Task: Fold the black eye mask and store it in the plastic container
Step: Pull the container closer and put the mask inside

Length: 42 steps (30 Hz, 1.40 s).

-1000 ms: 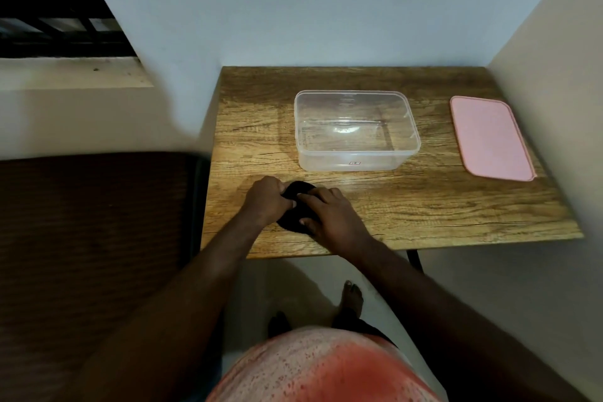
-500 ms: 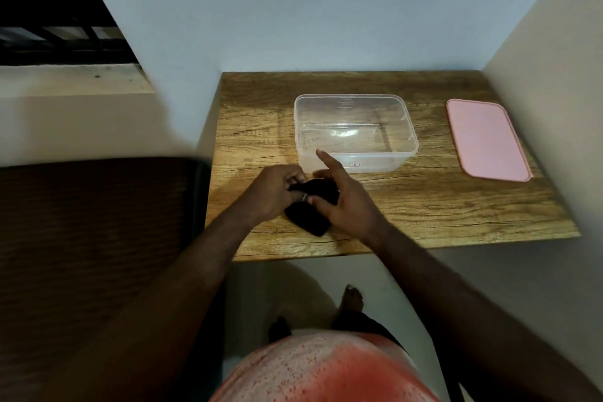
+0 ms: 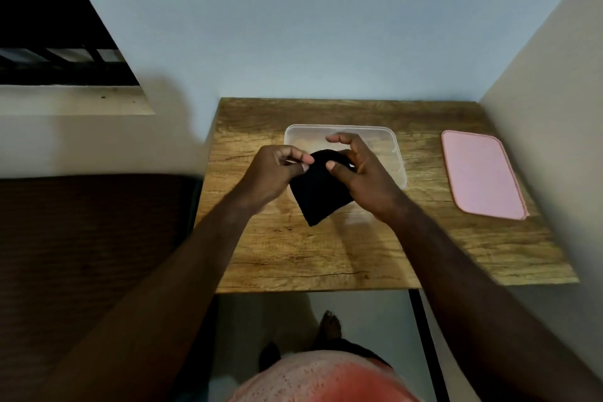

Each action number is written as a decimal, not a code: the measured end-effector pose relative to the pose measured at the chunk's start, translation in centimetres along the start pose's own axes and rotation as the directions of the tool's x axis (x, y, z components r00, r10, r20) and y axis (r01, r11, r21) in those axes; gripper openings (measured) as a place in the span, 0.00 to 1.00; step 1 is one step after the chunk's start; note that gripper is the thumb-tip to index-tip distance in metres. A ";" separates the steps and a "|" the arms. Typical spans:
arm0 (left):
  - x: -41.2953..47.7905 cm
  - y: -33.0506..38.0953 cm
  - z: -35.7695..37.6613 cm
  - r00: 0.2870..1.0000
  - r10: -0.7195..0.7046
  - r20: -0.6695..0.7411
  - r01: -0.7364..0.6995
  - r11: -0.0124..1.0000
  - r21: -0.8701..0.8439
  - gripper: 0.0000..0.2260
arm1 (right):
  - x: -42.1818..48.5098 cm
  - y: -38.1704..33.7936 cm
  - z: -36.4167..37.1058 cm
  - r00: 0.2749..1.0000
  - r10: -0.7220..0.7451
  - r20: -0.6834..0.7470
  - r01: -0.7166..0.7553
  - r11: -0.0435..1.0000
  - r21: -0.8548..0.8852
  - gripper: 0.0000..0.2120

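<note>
The black eye mask point(image 3: 318, 191) is folded and held up off the wooden table point(image 3: 326, 254), in front of the clear plastic container point(image 3: 388, 140). My left hand point(image 3: 272, 170) pinches its upper left edge. My right hand point(image 3: 362, 166) grips its upper right side with thumb and fingers, the index finger curled above. The mask's lower corner hangs down over the container's near wall. My hands and the mask hide much of the container's inside.
A pink lid point(image 3: 479, 173) lies flat on the table to the right of the container. Walls close in behind and on the right. A dark brown surface point(image 3: 81, 254) sits left of the table. My feet show below the table's front edge.
Both hands lifted the mask from the table near the front edge and carried it up and away, over the container's near side. The view shifted downward.
</note>
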<state>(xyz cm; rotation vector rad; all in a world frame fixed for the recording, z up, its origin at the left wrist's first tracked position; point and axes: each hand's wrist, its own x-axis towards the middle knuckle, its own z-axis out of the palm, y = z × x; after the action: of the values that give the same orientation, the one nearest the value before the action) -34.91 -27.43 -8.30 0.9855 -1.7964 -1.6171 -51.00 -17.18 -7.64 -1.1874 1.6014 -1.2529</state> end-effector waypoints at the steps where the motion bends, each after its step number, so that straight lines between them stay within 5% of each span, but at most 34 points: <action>1: 0.7 0.3 0.0 1.000 0.004 0.005 -0.004 1.000 0.023 0.08 | 0.5 -0.3 -0.5 0.998 0.002 0.066 -0.002 1.000 -0.006 0.18; 4: 2.9 1.1 0.7 1.000 0.015 -0.026 -0.013 0.998 0.056 0.07 | 2.3 -0.4 -1.9 0.988 0.027 0.154 -0.022 0.999 -0.031 0.19; 8: 5.0 1.7 2.1 0.988 0.027 -0.153 -0.012 0.995 0.099 0.05 | 4.8 0.4 -3.1 0.988 0.135 0.076 -0.138 0.990 0.041 0.19; 14: 6.3 -1.7 1.6 0.887 0.097 -0.452 0.127 0.889 0.440 0.16 | 7.8 2.4 -3.6 0.972 0.224 0.068 -0.228 0.971 0.068 0.19; 17: 5.7 -3.8 2.1 0.900 -0.044 -0.435 0.235 0.887 0.397 0.20 | 9.1 3.4 -3.3 0.956 0.286 0.068 -0.291 0.954 0.075 0.19; 21: 4.7 -4.7 2.6 0.884 -0.048 -0.464 0.222 0.918 0.327 0.17 | 10.9 4.2 -1.6 0.944 0.315 0.103 -0.322 0.945 0.065 0.18; 30: 4.3 -6.0 2.0 0.880 0.063 -0.471 0.131 0.921 0.368 0.15 | 11.0 7.6 -0.2 0.944 0.286 0.164 -0.162 0.836 -0.524 0.26; 34: 3.9 -6.2 1.4 0.885 0.069 -0.461 0.120 0.922 0.368 0.15 | 10.2 6.8 0.2 0.971 0.194 0.137 0.014 0.529 -0.849 0.31; 37: 3.7 -6.2 0.9 0.888 0.075 -0.454 0.104 0.928 0.357 0.15 | 9.7 5.5 1.1 0.973 0.120 0.197 0.111 0.504 -0.857 0.30; 42: 3.5 -6.3 0.2 0.902 0.050 -0.430 0.115 0.930 0.349 0.15 | 9.7 5.4 3.2 0.940 0.278 0.196 0.023 0.524 -0.852 0.34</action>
<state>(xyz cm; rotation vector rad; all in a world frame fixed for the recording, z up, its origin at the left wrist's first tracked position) -36.12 -30.21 -14.87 1.4218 -1.7941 -0.9783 -51.73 -26.94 -13.84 -1.6837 2.0571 -0.0489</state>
